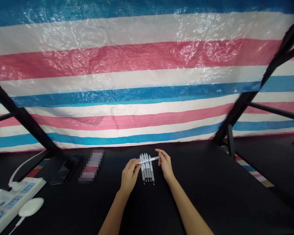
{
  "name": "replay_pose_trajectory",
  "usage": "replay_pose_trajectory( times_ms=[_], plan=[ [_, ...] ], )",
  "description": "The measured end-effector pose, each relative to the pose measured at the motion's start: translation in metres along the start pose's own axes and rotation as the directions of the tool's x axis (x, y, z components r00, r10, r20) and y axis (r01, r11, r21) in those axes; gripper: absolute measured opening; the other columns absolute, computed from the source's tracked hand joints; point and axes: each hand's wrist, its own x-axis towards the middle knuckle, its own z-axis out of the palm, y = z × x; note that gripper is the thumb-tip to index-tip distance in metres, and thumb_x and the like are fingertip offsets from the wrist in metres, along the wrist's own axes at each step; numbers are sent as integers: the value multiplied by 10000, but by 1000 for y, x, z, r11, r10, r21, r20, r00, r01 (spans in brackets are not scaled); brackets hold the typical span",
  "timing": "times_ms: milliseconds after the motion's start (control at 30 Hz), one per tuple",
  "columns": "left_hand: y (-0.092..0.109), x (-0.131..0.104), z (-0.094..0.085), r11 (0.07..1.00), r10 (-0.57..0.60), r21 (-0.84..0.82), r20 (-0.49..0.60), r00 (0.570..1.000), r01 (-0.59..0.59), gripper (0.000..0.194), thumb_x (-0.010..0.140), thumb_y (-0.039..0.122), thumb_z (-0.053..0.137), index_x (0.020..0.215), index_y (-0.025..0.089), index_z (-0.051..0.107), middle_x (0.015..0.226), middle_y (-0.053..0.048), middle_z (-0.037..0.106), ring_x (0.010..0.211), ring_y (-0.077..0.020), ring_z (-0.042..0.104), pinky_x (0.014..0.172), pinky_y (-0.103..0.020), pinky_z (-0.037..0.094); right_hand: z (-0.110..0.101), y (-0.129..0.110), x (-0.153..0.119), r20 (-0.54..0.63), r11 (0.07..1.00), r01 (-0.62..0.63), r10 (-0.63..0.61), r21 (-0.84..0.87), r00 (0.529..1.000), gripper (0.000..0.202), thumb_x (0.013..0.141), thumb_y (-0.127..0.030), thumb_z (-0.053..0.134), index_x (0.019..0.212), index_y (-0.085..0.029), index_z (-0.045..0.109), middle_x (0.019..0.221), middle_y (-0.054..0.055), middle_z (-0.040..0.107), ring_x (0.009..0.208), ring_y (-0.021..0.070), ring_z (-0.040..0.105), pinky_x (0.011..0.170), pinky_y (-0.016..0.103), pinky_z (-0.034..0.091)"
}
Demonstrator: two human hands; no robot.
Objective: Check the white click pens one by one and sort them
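Note:
A white pen point(149, 160) is held crosswise between my two hands. My left hand point(129, 174) pinches its left end, and the fingers of my right hand point(165, 164) close on its right end, with the index finger stretched out. Beneath it, several white and grey pens point(147, 173) lie side by side on the black table point(147, 209), tips pointing toward me. The held pen hides part of their upper barrels. Whether it touches them I cannot tell.
To the left lie a dark phone point(65, 169) and a pixelated oblong item point(91, 166). A white power strip point(22, 199) with plugs and a white rounded device point(31, 207) are at the lower left. Black frame bars point(250, 94) flank a striped sheet point(137, 78) behind.

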Motion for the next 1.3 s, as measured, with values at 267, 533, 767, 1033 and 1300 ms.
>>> replay_pose_trajectory(
  times_ms=[267,533,767,1033,1300],
  plan=[
    [3,0,-6,982,32,187,37,999,-38,280,888,372,394,870,211,623,908,-71,616,807,-171,589,743,-264,464,8,2,-5,52,989,-147,147,-7,988,351,670,-354,498,934,-141,589,358,-143,207,307,55,152,305,190,152],
    [-8,8,-2,963,-234,-160,-108,966,215,423,870,480,364,638,168,527,668,-10,478,617,-120,504,612,-253,507,12,-9,-9,204,999,8,-18,50,979,384,712,-395,586,1042,-206,531,524,-88,406,398,70,346,413,212,341],
    [-14,7,10,758,-458,-515,16,889,400,490,775,577,487,956,137,603,792,-10,473,735,-122,551,704,-359,582,0,-7,-1,229,1000,-10,12,-10,973,333,676,-327,586,982,-197,605,685,-19,549,519,102,475,476,223,365],
    [-6,-2,26,790,-478,-463,-51,877,403,508,763,601,481,926,134,598,964,-54,477,736,-113,558,641,-338,600,3,-6,-2,231,998,-58,59,-7,971,300,683,-406,595,880,-179,594,467,-76,420,419,90,369,439,220,303],
    [-5,-2,25,638,-570,-551,133,811,539,451,787,549,519,895,118,598,998,-128,615,926,-217,636,726,-369,584,-6,-7,4,57,1000,-14,15,-27,998,298,645,-463,662,712,-179,602,435,-89,321,402,76,295,403,222,314]
  ],
)
